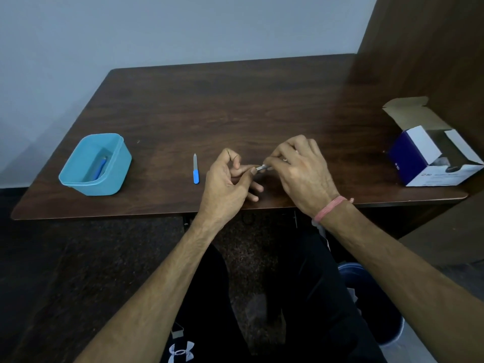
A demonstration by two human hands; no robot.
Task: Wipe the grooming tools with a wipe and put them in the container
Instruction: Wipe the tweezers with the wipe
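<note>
A small silver metal grooming tool [261, 167] is held between both hands above the front middle of the table. My left hand [230, 183] pinches its left end. My right hand [298, 169] has its fingers curled round the other end, and whether a wipe sits under them is hidden. A nail file with a blue handle [195, 169] lies flat on the table, just left of my left hand. The light blue plastic container [115, 163] stands at the front left, with a blue-handled tool [100, 167] inside.
An open white and dark blue cardboard box [429, 155] stands at the table's right edge, beside a brown wooden panel [432, 48]. The dark wood table [222, 106] meets a pale wall at the back. My legs are below the front edge.
</note>
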